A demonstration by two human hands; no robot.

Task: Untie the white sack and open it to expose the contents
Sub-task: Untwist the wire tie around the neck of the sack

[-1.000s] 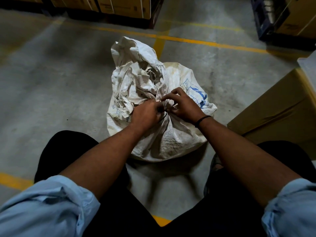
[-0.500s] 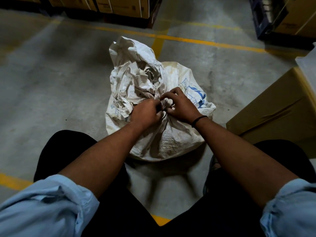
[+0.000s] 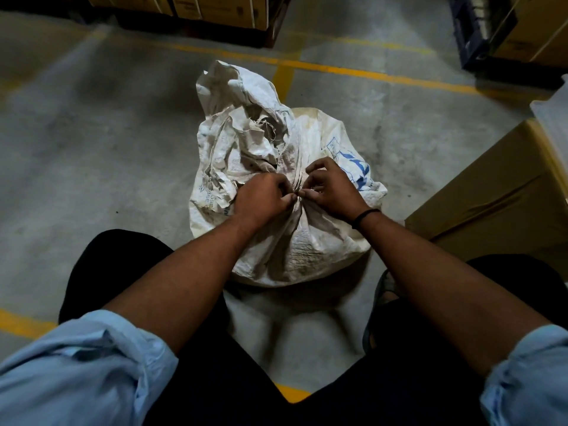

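A white woven sack (image 3: 295, 241) with blue print stands on the concrete floor between my knees. Its neck is gathered and bound by a tie (image 3: 296, 196), and the loose crumpled top flops up and back. My left hand (image 3: 261, 199) pinches the tie from the left with curled fingers. My right hand (image 3: 330, 189), a black band on its wrist, pinches it from the right. The fingertips of both hands meet at the knot. The sack's contents are hidden.
A cardboard box (image 3: 498, 192) stands close on the right. More cartons (image 3: 215, 7) sit on a pallet at the back, and a dark crate stack (image 3: 479, 29) is at the back right. Yellow lines (image 3: 338, 69) cross the grey floor.
Both hands stay at the sack's neck; the fingers have shifted slightly, the thumbs now pinching together at the knot. The sack has not moved.
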